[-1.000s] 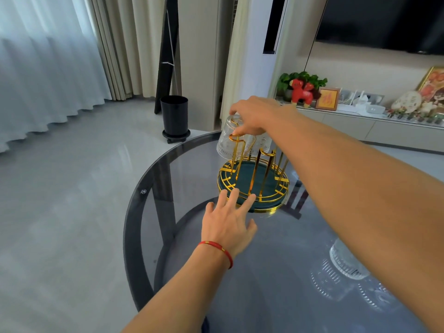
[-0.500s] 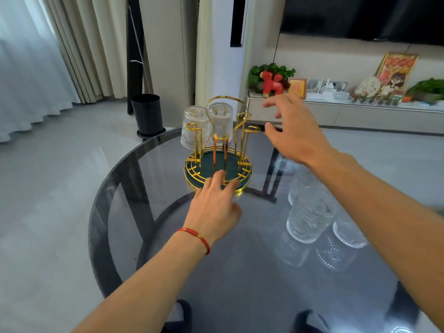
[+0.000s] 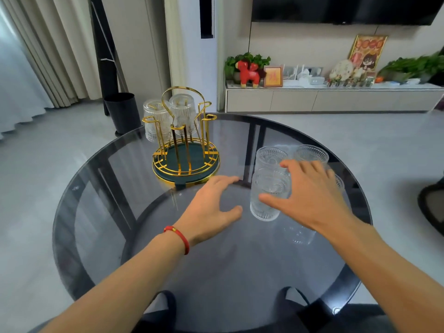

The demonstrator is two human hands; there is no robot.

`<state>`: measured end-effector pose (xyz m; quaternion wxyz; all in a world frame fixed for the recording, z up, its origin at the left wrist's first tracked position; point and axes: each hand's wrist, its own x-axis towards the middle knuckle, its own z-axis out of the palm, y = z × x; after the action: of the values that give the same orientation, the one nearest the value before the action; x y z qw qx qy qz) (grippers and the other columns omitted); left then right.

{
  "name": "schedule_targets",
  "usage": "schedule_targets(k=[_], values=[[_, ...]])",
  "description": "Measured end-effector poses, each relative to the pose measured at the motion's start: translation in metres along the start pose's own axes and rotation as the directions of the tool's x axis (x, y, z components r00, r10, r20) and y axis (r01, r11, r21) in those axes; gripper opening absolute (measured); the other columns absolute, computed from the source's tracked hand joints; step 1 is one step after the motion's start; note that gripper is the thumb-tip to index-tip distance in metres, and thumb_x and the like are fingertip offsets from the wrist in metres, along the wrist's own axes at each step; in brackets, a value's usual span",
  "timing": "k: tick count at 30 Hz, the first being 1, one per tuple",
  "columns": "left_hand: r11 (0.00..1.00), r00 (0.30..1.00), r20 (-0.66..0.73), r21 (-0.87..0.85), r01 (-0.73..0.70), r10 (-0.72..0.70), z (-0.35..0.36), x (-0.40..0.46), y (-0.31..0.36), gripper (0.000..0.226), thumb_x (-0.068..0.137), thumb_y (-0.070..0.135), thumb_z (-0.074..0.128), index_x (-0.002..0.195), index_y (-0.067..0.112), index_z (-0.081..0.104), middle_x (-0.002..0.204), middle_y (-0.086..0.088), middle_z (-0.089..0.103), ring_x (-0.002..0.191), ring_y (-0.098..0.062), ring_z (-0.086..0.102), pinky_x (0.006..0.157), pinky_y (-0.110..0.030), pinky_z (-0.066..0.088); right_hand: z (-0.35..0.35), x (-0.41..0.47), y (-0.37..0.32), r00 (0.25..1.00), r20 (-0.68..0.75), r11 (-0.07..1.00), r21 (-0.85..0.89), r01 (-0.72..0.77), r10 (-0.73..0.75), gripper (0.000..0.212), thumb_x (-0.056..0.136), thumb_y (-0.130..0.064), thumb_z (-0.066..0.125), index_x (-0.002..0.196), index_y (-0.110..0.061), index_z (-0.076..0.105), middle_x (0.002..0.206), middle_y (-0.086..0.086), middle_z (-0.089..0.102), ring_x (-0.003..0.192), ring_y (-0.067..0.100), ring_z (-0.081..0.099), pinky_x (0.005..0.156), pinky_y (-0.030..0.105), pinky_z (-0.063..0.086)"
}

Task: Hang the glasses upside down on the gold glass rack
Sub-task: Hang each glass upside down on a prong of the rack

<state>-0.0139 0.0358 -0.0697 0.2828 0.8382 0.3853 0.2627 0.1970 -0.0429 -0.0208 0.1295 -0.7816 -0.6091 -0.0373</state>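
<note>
The right hand [image 3: 312,195] is spread wide, thumb low and fingers high, around the nearest ribbed glass [image 3: 270,186]. The thumb lies against the glass's lower side and the fingers reach past its upper right edge; whether it grips the glass or only touches it, I cannot tell. That glass stands upright on the round smoked-glass bench [image 3: 96,179]. Just behind it stands a second upright glass [image 3: 270,155], and beside that a third [image 3: 311,153], partly hidden by the right hand's fingers. The rim of another glass [image 3: 339,182] shows past the knuckles.

The left hand [image 3: 211,210] hovers low over the bench, fingers loosely spread and holding nothing, its fingertips just to the left of the nearest glass. A red cord bracelet [image 3: 179,236] circles its wrist.

Beyond the left hand, toward the far left of the bench, stands the gold glass rack [image 3: 186,150] with a dark green round base. Two glasses hang upside down on its far pegs: one at the back left [image 3: 156,118], one near the centre behind the looped handle [image 3: 183,111]. The nearer pegs are bare.
</note>
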Motion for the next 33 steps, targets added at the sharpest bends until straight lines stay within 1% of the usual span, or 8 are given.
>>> schedule_targets(k=[4, 12, 17, 21, 25, 29, 31, 33], values=[[0.983, 0.997, 0.012, -0.167, 0.079, -0.079, 0.006, 0.001, 0.006, 0.070, 0.087, 0.032, 0.074, 0.149, 0.035, 0.042, 0.139, 0.011, 0.052, 0.123, -0.002, 0.049, 0.098, -0.029, 0.052, 0.013, 0.003, -0.005, 0.999, -0.032, 0.990, -0.134, 0.036, -0.040, 0.091, 0.075, -0.083, 0.051, 0.142, -0.022, 0.041, 0.126, 0.000, 0.068, 0.117, 0.027, 0.048, 0.090, 0.042, 0.027], [0.883, 0.978, 0.137, -0.425, 0.201, -0.157, 0.008, 0.000, 0.022, 0.093, 0.073, 0.061, 0.077, 0.153, 0.034, 0.037, 0.141, 0.012, 0.054, 0.119, -0.009, 0.061, 0.096, -0.041, 0.057, 0.012, -0.006, -0.012, 0.974, -0.126, 0.958, 0.194, 0.212, -0.190, 0.094, 0.058, -0.063, 0.067, 0.141, -0.022, 0.046, 0.127, 0.000, 0.055, 0.119, 0.027, 0.049, 0.096, 0.038, 0.034], [0.881, 0.989, 0.079, -0.449, 0.145, -0.123, 0.004, -0.003, 0.033, 0.086, 0.070, 0.042, 0.090, 0.140, 0.039, 0.041, 0.125, 0.019, 0.060, 0.109, 0.008, 0.059, 0.091, -0.019, 0.052, 0.010, -0.010, -0.021, 0.948, -0.114, 0.830, 0.460, 0.314, -0.296, 0.102, 0.055, -0.045, 0.082, 0.146, -0.027, 0.040, 0.136, -0.003, 0.046, 0.123, 0.016, 0.055, 0.094, 0.037, 0.050], [0.882, 0.989, 0.069, -0.449, 0.145, -0.128, -0.010, -0.006, 0.038, 0.068, 0.068, 0.036, 0.090, 0.125, 0.038, 0.053, 0.115, 0.014, 0.067, 0.106, -0.001, 0.065, 0.091, -0.027, 0.055, 0.013, -0.010, -0.027, 0.893, -0.189, 0.744, 0.498, 0.445, -0.408, 0.093, 0.061, -0.033, 0.084, 0.145, -0.026, 0.044, 0.127, -0.013, 0.049, 0.121, 0.006, 0.052, 0.098, 0.019, 0.043], [0.698, 0.952, 0.053, -0.669, 0.258, -0.301, -0.025, -0.005, 0.040, 0.065, 0.059, 0.035, 0.088, 0.118, 0.023, 0.063, 0.113, -0.010, 0.071, 0.103, -0.026, 0.071, 0.074, -0.044, 0.063, 0.013, -0.006, -0.032, 0.920, -0.145, 0.658, 0.659, 0.364, -0.364, 0.087, 0.074, -0.043, 0.087, 0.147, -0.027, 0.044, 0.137, -0.014, 0.055, 0.130, -0.005, 0.049, 0.105, 0.012, 0.037], [0.426, 0.918, 0.144, -0.852, 0.305, -0.370, -0.042, 0.005, 0.026, 0.062, 0.071, 0.023, 0.078, 0.127, 0.004, 0.058, 0.130, -0.022, 0.063, 0.117, -0.038, 0.065, 0.076, -0.051, 0.062, 0.010, -0.001, -0.028, 0.972, 0.125, 0.652, 0.758, 0.037, -0.200, 0.061, 0.089, -0.075, 0.045, 0.146, -0.052, 0.039, 0.142, -0.015, 0.054, 0.128, -0.002, 0.051, 0.099, 0.023, 0.040], [0.342, 0.921, 0.194, -0.886, 0.312, -0.338, -0.044, 0.007, 0.017, 0.059, 0.076, 0.022, 0.072, 0.129, 0.002, 0.057, 0.129, -0.022, 0.067, 0.117, -0.037, 0.067, 0.080, -0.052, 0.061, 0.013, 0.003, -0.032, 0.970, 0.183, 0.630, 0.775, -0.043, -0.158, 0.047, 0.096, -0.071, 0.040, 0.141, -0.056, 0.041, 0.126, -0.005, 0.064, 0.109, -0.002, 0.059, 0.087, 0.021, 0.043], [0.282, 0.929, 0.239, -0.905, 0.319, -0.284, -0.043, 0.008, 0.010, 0.052, 0.082, 0.022, 0.067, 0.130, 0.004, 0.058, 0.127, -0.020, 0.070, 0.117, -0.036, 0.067, 0.085, -0.051, 0.060, 0.015, 0.009, -0.038, 0.977, 0.176, 0.577, 0.814, -0.074, -0.122, 0.044, 0.098, -0.061, 0.050, 0.140, -0.050, 0.045, 0.118, 0.000, 0.068, 0.105, 0.005, 0.065, 0.092, 0.030, 0.050]])
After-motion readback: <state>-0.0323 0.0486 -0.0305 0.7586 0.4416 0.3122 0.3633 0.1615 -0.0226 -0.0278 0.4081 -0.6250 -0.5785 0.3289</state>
